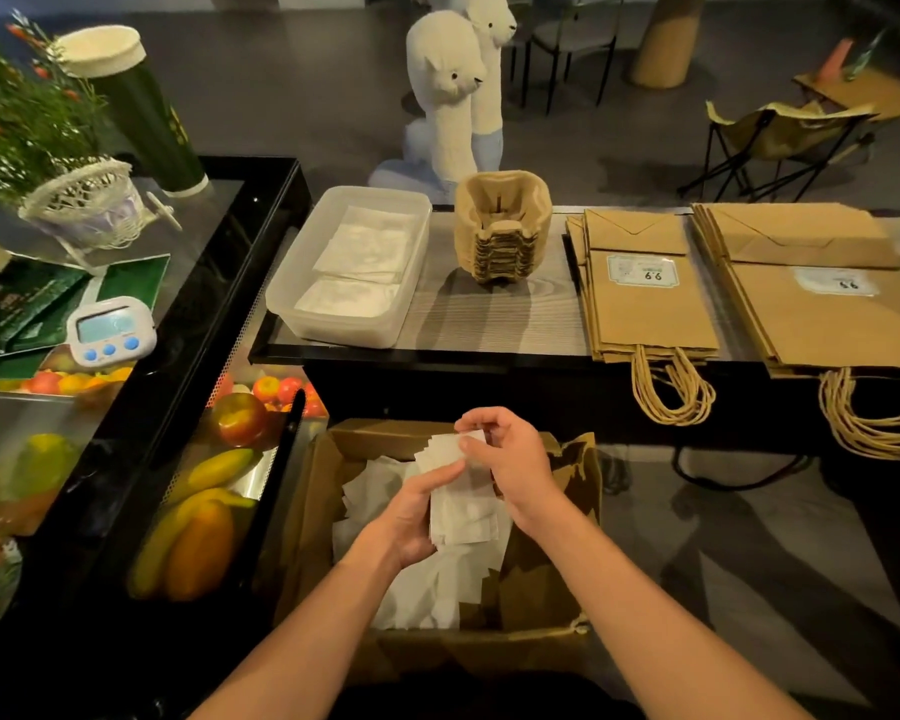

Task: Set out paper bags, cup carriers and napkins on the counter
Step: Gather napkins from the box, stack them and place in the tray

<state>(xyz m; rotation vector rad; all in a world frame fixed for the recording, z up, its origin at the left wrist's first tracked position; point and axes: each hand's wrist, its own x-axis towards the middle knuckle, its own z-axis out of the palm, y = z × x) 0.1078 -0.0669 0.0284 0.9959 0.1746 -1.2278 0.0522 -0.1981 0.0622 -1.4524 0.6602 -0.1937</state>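
Note:
Over an open cardboard box of loose white napkins, both hands hold a small stack of napkins. My left hand grips the stack from below and the left. My right hand pinches its top edge. On the counter behind stand a clear plastic tub with napkins in it, a stack of pulp cup carriers, and two piles of brown paper bags, handles hanging over the front edge.
A black display case at the left holds fruit; on top sit a white timer, green cards, a wicker basket and a plant. Two white plush animals stand behind the counter. Chairs are farther back.

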